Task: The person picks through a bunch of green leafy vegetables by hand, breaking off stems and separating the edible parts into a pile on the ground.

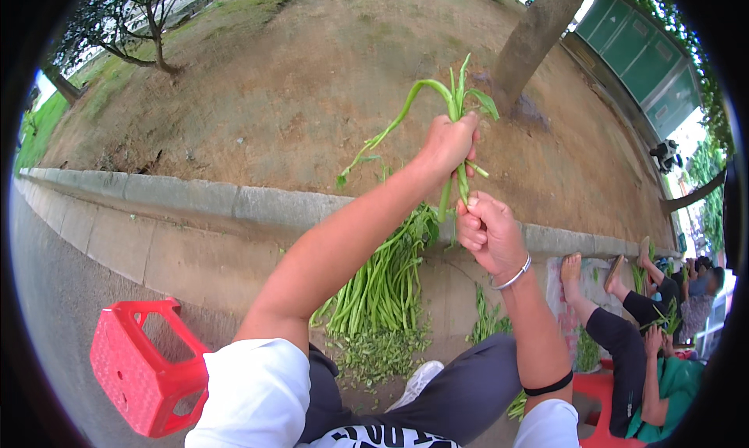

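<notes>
Above the kerb, toward twelve o'clock, a small bunch of green stalks [456,97] is gripped in the closed left hand [450,142], with the stems hanging out beneath the fist. Just below, at about four o'clock from it, the lower ends of those stalks are pinched by the right hand [485,231], fingers curled shut. At six o'clock a heap of green stems [386,280] is spread on the pavement, and a red plastic stool [140,366] is seen at eight o'clock.
</notes>
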Demonstrator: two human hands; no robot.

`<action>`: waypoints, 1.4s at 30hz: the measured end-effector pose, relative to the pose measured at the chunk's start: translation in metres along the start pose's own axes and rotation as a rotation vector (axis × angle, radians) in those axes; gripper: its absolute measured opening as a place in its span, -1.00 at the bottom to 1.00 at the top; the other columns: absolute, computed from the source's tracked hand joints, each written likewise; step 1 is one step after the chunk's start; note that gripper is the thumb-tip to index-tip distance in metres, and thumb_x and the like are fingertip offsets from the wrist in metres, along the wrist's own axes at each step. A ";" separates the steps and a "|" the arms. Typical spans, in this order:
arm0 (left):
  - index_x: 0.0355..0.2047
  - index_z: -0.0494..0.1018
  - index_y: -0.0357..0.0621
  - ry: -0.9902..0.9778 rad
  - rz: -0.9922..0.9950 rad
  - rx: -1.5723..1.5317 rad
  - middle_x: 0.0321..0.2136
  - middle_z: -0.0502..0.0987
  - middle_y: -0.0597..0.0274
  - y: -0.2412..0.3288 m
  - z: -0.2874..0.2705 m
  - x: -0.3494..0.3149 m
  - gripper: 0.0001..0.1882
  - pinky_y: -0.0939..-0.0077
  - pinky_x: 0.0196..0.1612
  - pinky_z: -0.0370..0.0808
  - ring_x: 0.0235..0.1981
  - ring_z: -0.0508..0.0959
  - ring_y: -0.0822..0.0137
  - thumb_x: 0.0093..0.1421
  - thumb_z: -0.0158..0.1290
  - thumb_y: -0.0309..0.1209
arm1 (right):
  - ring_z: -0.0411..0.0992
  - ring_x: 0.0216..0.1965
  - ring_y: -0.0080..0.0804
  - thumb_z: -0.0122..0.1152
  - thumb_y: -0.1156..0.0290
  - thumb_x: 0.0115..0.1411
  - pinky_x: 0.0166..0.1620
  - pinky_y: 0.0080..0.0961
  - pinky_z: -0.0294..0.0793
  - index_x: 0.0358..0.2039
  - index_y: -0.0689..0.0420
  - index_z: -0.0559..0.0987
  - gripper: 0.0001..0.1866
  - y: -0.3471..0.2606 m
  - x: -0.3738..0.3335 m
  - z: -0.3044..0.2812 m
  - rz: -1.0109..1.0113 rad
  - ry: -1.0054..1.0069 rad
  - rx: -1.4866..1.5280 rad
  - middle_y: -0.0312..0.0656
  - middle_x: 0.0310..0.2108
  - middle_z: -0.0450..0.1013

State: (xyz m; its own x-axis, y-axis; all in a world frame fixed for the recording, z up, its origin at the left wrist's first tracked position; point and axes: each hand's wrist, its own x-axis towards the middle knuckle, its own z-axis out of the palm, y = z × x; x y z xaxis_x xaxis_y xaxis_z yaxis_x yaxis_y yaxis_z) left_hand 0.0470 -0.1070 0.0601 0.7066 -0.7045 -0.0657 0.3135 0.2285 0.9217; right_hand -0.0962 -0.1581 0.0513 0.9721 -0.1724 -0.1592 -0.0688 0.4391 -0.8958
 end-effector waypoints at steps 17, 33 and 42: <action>-0.59 0.27 -0.08 -0.067 -0.048 -0.121 -0.78 0.27 0.37 0.019 -0.022 0.015 -0.79 0.55 -0.76 0.18 -0.81 0.29 0.43 0.13 -0.16 -0.29 | 0.32 -0.52 -0.69 0.13 0.41 0.06 -0.44 -0.68 0.34 -0.39 0.24 0.53 -0.84 0.015 -0.028 0.045 0.346 -0.670 -0.664 -0.34 -0.56 0.43; -0.63 0.23 -0.06 -0.027 -0.076 -0.212 -0.82 0.18 0.43 0.015 -0.033 0.019 -0.74 0.64 -0.76 0.16 -0.79 0.17 0.54 0.19 -0.18 -0.31 | 0.33 -0.68 -0.73 0.00 0.38 0.17 -0.64 -0.83 0.29 -0.38 0.24 0.47 -0.82 0.002 -0.016 0.012 -0.045 0.056 -0.581 -0.33 -0.62 0.42; -0.64 0.20 0.02 -0.321 -0.148 -0.437 -0.84 0.10 0.53 0.017 -0.033 0.018 -0.69 0.68 -0.80 0.00 -0.84 0.10 0.57 0.24 -0.28 -0.24 | 0.35 -0.63 -0.71 -0.07 0.37 0.21 -0.63 -0.81 0.29 -0.26 0.22 0.45 -0.79 0.010 -0.006 0.005 0.026 0.121 -0.193 -0.32 -0.48 0.44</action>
State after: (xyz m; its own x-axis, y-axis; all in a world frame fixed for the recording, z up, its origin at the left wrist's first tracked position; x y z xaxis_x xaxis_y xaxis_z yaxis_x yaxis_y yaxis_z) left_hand 0.0863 -0.0938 0.0614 0.4280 -0.9038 0.0003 0.6765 0.3206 0.6630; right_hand -0.1020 -0.1482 0.0456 0.9362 -0.2729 -0.2214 -0.1465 0.2695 -0.9518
